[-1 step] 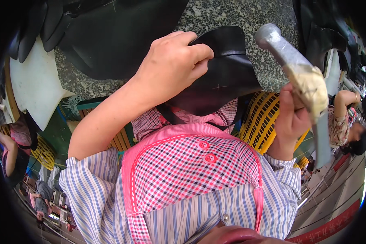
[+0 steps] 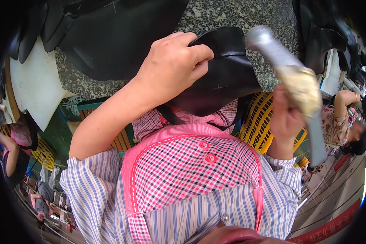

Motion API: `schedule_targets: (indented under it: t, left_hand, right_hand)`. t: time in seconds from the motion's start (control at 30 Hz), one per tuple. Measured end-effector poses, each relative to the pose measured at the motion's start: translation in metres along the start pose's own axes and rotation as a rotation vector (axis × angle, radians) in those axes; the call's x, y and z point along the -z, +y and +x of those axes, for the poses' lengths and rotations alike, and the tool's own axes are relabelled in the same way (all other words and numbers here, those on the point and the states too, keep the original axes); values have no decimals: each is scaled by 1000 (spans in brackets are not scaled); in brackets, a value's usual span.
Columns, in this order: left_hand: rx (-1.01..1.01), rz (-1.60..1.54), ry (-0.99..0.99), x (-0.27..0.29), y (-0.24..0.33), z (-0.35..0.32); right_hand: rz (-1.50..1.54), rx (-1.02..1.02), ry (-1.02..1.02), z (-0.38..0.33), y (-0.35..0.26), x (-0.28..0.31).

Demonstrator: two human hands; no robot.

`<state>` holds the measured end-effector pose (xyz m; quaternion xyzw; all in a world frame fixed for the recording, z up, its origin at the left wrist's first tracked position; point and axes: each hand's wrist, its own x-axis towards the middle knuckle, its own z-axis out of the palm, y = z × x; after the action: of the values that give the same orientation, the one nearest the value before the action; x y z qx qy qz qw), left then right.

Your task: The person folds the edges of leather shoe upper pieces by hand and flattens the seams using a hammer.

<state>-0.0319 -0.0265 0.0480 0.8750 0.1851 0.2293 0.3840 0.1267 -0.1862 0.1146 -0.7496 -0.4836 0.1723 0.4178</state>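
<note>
Black leather piece (image 2: pixel 223 77), curved and smooth, sits centre frame just above the chest, with a faint chalk cross marked on its lower face. Left hand (image 2: pixel 173 67) is closed over its upper left edge, fingers (image 2: pixel 199 55) curled down on the top and the thumb tucked under, a firm pinch grip. Right hand (image 2: pixel 286 120) is wrapped in a fist around the handle of a grey metal tool (image 2: pixel 290 81), which runs diagonally from upper left to lower right; its rounded top end is just beside the upper right edge of the leather, touching or not cannot be told because the tool is blurred. A yellowish crusted lump covers the middle of the tool above the fist. Speckled stone worktable (image 2: pixel 215 16) lies behind, with larger black leather sheets (image 2: pixel 110 36) spread on it and a white board (image 2: pixel 36 85) at the left. Yellow plastic crate (image 2: pixel 260 122) is below the table edge, between the leather and the right hand. Pink checked apron (image 2: pixel 191 175) over a striped shirt (image 2: pixel 89 195) fills the lower frame. Another person (image 2: pixel 345 122) sits at far right, well apart.
</note>
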Motion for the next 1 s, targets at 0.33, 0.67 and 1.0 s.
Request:
schedule_targets:
  t: [0.33,0.67,1.0]
  left_hand:
    - [-21,26,8,1,-2,-2]
    - [-529,177,-90,18,-14,-16]
    - [-369,165,-23,17,-18,-18]
  right_hand:
    - [-315,-48,-529,16,-4,0]
    - [-281,-93,-500,-11,0,-4]
    - [-307,-116,-485,-17,1,-5]
